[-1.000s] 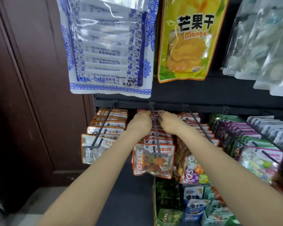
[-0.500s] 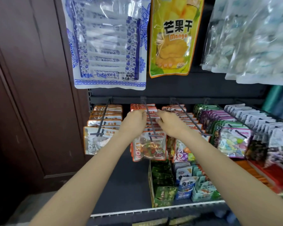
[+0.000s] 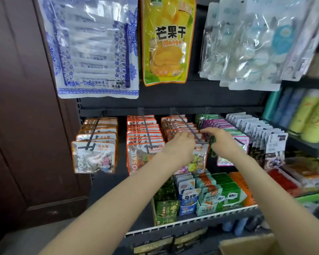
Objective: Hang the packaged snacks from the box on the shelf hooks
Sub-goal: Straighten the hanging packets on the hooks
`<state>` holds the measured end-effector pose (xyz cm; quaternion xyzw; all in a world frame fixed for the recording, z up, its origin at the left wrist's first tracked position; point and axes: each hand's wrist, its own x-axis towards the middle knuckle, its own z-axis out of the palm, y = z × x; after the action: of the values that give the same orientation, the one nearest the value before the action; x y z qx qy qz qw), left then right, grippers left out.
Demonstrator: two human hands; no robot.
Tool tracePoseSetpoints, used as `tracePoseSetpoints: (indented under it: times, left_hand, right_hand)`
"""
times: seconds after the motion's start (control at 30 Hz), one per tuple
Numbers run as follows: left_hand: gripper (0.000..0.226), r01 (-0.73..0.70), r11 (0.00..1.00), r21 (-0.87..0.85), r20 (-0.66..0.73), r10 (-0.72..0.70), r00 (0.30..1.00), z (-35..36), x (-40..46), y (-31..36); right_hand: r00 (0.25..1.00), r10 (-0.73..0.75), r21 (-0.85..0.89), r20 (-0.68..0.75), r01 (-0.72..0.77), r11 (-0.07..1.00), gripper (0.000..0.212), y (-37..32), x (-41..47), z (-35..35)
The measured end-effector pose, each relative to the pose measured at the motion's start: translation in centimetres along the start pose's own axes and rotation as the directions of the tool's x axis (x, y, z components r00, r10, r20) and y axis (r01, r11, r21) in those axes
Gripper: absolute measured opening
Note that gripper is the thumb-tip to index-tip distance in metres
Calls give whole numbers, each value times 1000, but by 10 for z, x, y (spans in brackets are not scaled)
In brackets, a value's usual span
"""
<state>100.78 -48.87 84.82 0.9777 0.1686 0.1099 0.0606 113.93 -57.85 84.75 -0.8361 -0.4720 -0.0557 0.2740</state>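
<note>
Rows of snack packs hang on black shelf hooks. My left hand and my right hand are both at the third hook from the left. My left hand's fingers curl over the top of the front colourful snack pack at the hook's tip. My right hand's fingers stretch leftward and touch the orange-edged packs and the hook rod just behind it. Beside them hang the orange MOSAIC packs on the second hook. A cardboard box shows its corner at the bottom right.
Further left hang stone-candy packs; to the right, purple, green and white packs. Above hang a blue-white bag and a mango bag. Small boxed snacks stand on the lower shelf. A brown door is at the left.
Both hands left the second hook with the MOSAIC packs and moved right to the third hook. The view pulled back and lower, so the lower shelf and box corner now show.
</note>
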Motion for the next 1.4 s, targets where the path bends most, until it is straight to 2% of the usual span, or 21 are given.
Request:
tracePoseSetpoints:
  times: [0.03,0.1,0.13,0.2,0.37,0.5,0.7,0.8,0.87,0.9,0.97,1.0,1.07,1.13,1.2,1.4]
  left_hand:
    - [72,30,999,38,18,-30,999,8,4,-1]
    - [95,91,991,100,14,-92,996,21,8,-3]
    - [101,118,985,125,1,-119,993,26,9,-5]
    - [103,150,972,181,-43,-144,989,37,13,-9]
    - [100,209,957,201,-112,-190,975,51,24,-16]
    - [100,264,957,124,-137,-247,959,50,40,-21]
    - [100,307,951,38,-96,-303,948,51,53,-20]
    - [99,319,947,-26,23,-319,948,39,55,-18]
    - [82,326,941,-94,39,-324,945,28,61,-19]
    - [64,323,937,-131,12,-324,946,22,65,-20]
    - [32,338,922,-188,-54,-353,934,10,70,-21]
    - [26,359,914,-187,-65,-377,924,4,73,-22]
    - [26,406,908,-105,-43,-412,910,-8,80,-25]
    - [28,417,909,3,-6,-417,909,-17,89,-32]
    - [33,404,913,57,29,-406,913,-22,98,-44]
    - [48,345,938,42,164,-347,923,-15,120,-77]
  right_hand:
    - [995,-20,34,101,16,999,65,7,-2,5]
    - [962,-41,69,270,23,997,89,21,-1,19]
    - [950,-40,53,311,25,998,101,26,0,27]
    - [952,-39,22,305,34,999,113,34,2,41]
    - [973,-120,42,199,114,993,97,32,6,56]
    - [976,-124,95,177,108,990,103,35,31,63]
    - [951,-134,44,280,126,991,108,40,53,57]
    - [902,-105,80,419,79,994,113,38,55,48]
    - [856,-103,125,507,45,991,102,34,55,33]
    - [846,-111,179,522,19,984,93,33,56,24]
    - [876,-117,288,468,-26,957,73,33,62,13]
    - [907,-110,309,407,-24,951,64,33,67,10]
    - [958,-96,246,270,28,969,50,31,78,13]
    - [971,-105,146,214,74,987,43,29,89,20]
    - [970,-122,100,210,103,990,39,27,101,27]
    - [953,-176,19,246,177,984,41,22,136,39]
